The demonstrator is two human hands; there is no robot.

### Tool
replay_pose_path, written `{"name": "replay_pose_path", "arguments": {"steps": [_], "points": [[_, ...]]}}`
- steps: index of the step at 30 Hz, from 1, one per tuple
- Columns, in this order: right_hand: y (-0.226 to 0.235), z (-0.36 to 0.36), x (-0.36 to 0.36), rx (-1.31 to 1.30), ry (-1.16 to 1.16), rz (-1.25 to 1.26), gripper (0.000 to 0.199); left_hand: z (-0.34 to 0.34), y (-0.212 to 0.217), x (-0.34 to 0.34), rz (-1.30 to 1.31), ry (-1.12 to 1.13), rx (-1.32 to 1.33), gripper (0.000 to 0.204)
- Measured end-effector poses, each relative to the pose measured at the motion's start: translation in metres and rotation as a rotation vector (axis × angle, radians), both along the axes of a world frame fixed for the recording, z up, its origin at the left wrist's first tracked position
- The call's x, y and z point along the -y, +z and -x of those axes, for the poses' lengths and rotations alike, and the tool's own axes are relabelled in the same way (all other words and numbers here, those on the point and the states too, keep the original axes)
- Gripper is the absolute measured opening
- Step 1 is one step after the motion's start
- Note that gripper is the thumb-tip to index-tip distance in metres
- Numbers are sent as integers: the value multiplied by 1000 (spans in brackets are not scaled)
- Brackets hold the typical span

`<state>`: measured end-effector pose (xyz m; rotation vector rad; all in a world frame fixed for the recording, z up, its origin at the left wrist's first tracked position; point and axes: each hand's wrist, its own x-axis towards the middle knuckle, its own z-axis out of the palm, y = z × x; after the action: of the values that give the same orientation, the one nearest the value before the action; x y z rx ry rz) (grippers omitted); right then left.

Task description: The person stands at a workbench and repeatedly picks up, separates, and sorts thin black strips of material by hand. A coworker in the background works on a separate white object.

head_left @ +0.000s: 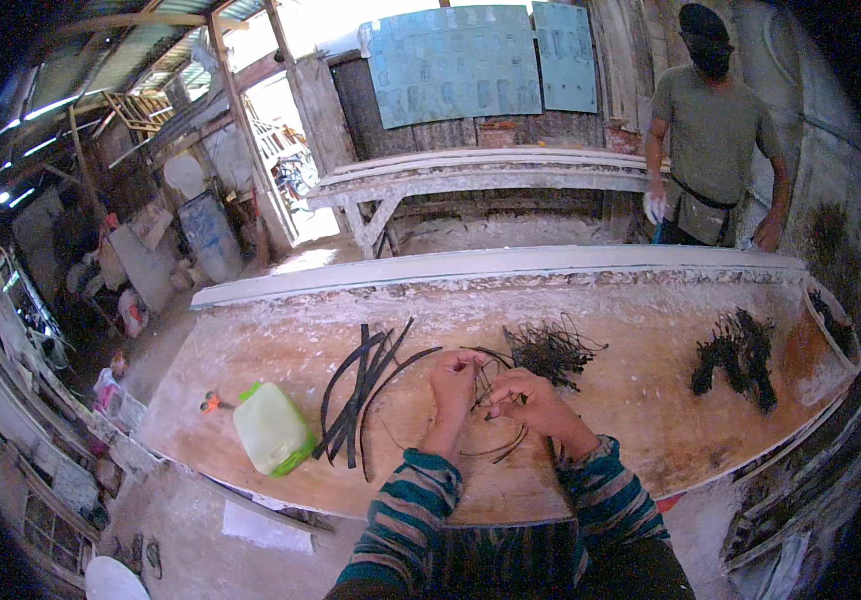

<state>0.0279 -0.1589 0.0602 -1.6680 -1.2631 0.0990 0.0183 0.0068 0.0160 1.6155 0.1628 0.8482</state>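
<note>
Dark, thin wire strands [491, 385] sit pinched between my two hands above the middle of the wooden table [651, 400].
My left hand [456, 385] and right hand [523, 398] both grip the strands, seemingly mid-twist or sorting. Flat black strips [356, 395] lie just left, a tangled wire pile [551, 350] just beyond. I judge the next move needs a firm pinch and careful separation, so nothing snags.
</note>
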Motion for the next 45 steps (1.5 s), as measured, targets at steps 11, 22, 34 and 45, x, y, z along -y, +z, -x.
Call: {"name": "replay_pose_path", "arguments": {"steps": [11, 22, 34, 45], "points": [[-14, -35, 16, 174, -763, -151, 13, 12, 8, 29, -158, -462, -130, 8], [-44, -61, 24, -15, -942, -210, 9, 25, 5, 65, 12, -849, -109, 8], [-54, -69, 22, -82, -796, -260, 10, 36, 18, 66, 322, -967, -340, 10], [-20, -46, 27, -485, -515, -129, 12, 12, 22, 2, 167, -256, -285, 18]]}}
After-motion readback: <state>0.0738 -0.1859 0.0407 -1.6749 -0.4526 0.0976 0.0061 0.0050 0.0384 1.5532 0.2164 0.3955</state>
